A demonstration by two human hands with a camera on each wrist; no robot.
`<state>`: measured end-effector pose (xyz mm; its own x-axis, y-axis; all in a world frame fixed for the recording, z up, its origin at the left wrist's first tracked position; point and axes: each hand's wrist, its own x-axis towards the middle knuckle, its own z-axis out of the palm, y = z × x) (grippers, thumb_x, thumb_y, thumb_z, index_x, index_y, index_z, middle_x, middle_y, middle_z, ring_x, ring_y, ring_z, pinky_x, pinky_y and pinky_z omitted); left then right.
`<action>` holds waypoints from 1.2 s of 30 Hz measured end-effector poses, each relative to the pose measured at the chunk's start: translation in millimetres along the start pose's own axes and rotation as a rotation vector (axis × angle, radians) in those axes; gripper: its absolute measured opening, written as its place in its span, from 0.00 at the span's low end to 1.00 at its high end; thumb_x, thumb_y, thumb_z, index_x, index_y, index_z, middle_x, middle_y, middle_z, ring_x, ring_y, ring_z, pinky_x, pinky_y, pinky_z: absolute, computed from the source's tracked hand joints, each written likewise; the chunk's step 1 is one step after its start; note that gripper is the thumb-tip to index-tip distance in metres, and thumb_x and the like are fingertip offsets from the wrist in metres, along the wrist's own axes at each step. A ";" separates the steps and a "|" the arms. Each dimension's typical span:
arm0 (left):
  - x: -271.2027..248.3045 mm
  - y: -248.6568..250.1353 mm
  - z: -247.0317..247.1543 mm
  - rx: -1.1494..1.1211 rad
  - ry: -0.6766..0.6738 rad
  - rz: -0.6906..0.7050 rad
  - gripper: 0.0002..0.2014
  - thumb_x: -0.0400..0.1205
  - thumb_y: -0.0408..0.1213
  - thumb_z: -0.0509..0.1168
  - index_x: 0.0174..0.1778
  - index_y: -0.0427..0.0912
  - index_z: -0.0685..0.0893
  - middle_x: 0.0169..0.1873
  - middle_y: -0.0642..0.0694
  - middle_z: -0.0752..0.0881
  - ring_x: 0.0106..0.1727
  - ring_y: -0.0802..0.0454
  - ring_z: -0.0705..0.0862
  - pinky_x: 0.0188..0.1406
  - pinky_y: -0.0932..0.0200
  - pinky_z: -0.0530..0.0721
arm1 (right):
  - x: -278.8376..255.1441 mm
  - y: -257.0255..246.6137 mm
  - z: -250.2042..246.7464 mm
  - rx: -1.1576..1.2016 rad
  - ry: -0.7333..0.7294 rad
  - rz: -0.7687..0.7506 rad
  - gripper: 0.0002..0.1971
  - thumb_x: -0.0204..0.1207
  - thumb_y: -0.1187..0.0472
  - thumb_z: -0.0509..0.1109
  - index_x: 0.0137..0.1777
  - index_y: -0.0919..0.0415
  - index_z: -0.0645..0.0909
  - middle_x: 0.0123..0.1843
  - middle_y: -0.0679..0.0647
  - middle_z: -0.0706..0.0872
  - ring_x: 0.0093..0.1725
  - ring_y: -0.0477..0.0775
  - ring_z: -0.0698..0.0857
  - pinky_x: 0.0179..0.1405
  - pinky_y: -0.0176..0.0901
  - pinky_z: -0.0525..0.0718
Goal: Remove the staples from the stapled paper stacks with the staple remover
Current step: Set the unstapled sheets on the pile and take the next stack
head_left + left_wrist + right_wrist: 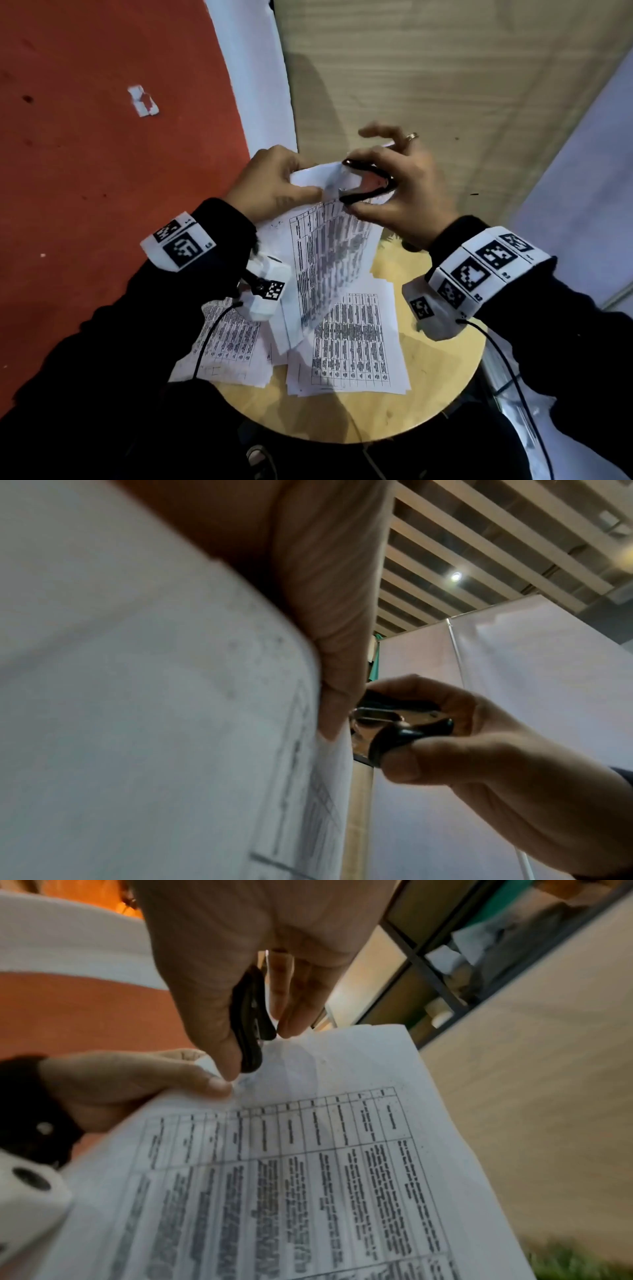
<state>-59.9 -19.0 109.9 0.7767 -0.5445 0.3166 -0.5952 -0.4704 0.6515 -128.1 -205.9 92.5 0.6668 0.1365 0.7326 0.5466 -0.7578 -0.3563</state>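
A stapled paper stack (329, 246) printed with tables is lifted above the round table. My left hand (274, 185) pinches its top left corner, thumb on the front sheet (212, 1083). My right hand (400, 195) grips a black staple remover (368, 183) between thumb and fingers, with the remover's claws at the top edge of the stack. In the left wrist view the remover (404, 729) shows black grips and metal claws beside the paper edge (329, 750). The right wrist view shows the remover (251, 1020) touching the paper corner. The staple itself is not visible.
Two more printed paper stacks (356, 346) (226, 342) lie on the small round wooden table (342, 414). Red floor with a scrap of white paper (143, 101) lies to the left, a white partition (253, 75) behind, wood-look flooring beyond.
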 end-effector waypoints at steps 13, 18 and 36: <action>-5.5 13.2 1.1 -0.319 -0.028 -0.096 0.22 0.70 0.51 0.68 0.33 0.29 0.83 0.32 0.41 0.75 0.33 0.49 0.69 0.32 0.54 0.63 | 4.0 -5.8 2.7 -0.271 0.003 -0.312 0.16 0.65 0.62 0.72 0.54 0.64 0.86 0.49 0.61 0.88 0.44 0.66 0.87 0.31 0.55 0.86; -6.2 17.4 2.4 -0.373 0.038 -0.122 0.13 0.78 0.43 0.64 0.35 0.35 0.83 0.30 0.40 0.74 0.28 0.51 0.68 0.26 0.58 0.60 | 4.6 -7.9 3.4 -0.296 -0.001 -0.333 0.16 0.62 0.65 0.76 0.51 0.65 0.87 0.47 0.60 0.88 0.42 0.65 0.87 0.29 0.54 0.86; -6.9 17.5 5.6 -0.366 0.027 -0.083 0.25 0.76 0.44 0.63 0.37 0.17 0.76 0.31 0.40 0.72 0.31 0.49 0.65 0.26 0.57 0.59 | 5.7 -6.9 9.8 -0.344 0.059 -0.343 0.11 0.61 0.67 0.75 0.44 0.67 0.87 0.38 0.63 0.87 0.36 0.66 0.86 0.24 0.51 0.85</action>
<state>-76.8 -27.3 115.3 0.8274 -0.4940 0.2672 -0.4207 -0.2298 0.8776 -123.1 -193.6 93.4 0.4425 0.3860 0.8094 0.5237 -0.8440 0.1162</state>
